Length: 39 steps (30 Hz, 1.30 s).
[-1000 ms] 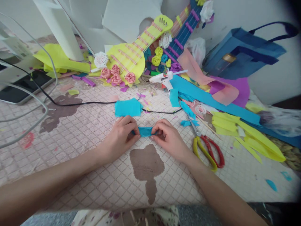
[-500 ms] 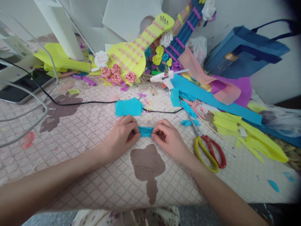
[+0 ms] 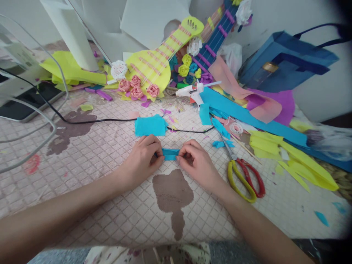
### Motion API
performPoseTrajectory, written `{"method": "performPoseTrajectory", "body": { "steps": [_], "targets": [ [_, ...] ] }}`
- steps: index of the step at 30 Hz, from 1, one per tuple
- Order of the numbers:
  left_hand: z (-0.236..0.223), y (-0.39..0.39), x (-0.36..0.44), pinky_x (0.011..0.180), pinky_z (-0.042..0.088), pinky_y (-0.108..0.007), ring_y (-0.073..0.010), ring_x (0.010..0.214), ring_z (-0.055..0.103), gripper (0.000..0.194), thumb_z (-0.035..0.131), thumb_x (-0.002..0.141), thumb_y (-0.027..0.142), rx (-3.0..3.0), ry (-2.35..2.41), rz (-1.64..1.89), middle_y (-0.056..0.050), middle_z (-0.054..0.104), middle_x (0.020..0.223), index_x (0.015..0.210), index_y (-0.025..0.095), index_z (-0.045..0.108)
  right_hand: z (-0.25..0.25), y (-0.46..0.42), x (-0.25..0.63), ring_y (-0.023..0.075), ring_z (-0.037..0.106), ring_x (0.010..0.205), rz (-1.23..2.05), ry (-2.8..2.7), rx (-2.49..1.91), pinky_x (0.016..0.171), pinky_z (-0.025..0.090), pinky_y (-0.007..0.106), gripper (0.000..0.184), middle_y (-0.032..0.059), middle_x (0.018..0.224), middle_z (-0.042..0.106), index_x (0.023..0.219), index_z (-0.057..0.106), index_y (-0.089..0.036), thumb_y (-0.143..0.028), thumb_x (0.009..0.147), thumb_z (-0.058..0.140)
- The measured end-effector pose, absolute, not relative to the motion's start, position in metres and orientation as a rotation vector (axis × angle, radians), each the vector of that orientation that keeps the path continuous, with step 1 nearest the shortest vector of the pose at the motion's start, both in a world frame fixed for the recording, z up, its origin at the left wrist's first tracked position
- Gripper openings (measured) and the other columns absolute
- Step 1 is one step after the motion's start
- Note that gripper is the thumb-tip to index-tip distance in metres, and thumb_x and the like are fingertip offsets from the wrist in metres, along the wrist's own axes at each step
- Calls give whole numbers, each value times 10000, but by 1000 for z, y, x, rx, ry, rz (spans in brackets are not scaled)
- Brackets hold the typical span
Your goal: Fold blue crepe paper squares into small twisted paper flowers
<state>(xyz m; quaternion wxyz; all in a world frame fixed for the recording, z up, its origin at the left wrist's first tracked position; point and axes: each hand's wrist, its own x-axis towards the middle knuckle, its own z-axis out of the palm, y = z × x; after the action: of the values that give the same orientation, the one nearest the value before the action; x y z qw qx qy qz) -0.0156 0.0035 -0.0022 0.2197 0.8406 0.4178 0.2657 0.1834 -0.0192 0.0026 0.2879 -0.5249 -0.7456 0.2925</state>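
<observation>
A small folded strip of blue crepe paper (image 3: 170, 154) stretches between my two hands, just above or on the tablecloth. My left hand (image 3: 147, 156) pinches its left end between thumb and fingers. The right end is pinched by my right hand (image 3: 195, 161). Both ends of the strip are hidden by fingertips. Just beyond the hands lies a flat blue paper rectangle (image 3: 150, 125), resting over a black cord. To the right of my right hand, scissors (image 3: 242, 179) with one yellow and one red handle lie on the cloth.
A white glue gun (image 3: 192, 92) lies behind, near a long blue paper strip (image 3: 255, 119). Yellow paper pieces (image 3: 297, 157) are at the right. A yellow paper guitar (image 3: 156, 66) leans at the back, a blue bag (image 3: 286, 62) stands back right, and a phone (image 3: 30, 101) lies left.
</observation>
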Motion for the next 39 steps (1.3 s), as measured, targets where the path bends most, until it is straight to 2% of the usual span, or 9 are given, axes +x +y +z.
{"method": "performPoseTrajectory", "body": {
  "steps": [29,35,39],
  "targets": [
    [0,6,-14,789,442,-390,-202,823,517,134,529,755,72,2325,1199,688,-55,556,836,656,161,545,3,-18,179,139,501,751,720,-2010,-1461,654,427,285,153,15,816,464,676,485,-189,-66,743,547],
    [0,6,-14,796,438,-388,-202,840,514,122,529,756,87,2323,1194,683,-53,556,840,666,170,533,2,-19,181,128,493,740,736,-1980,-1444,642,423,265,162,10,848,477,759,521,-199,-43,736,559],
    [2,6,-15,782,439,-373,-202,847,517,103,533,745,71,2275,1208,697,-42,562,832,744,173,548,1,-18,183,122,500,756,785,-1997,-1393,652,423,259,169,13,875,484,775,549,-199,-31,763,526]
  ]
}}
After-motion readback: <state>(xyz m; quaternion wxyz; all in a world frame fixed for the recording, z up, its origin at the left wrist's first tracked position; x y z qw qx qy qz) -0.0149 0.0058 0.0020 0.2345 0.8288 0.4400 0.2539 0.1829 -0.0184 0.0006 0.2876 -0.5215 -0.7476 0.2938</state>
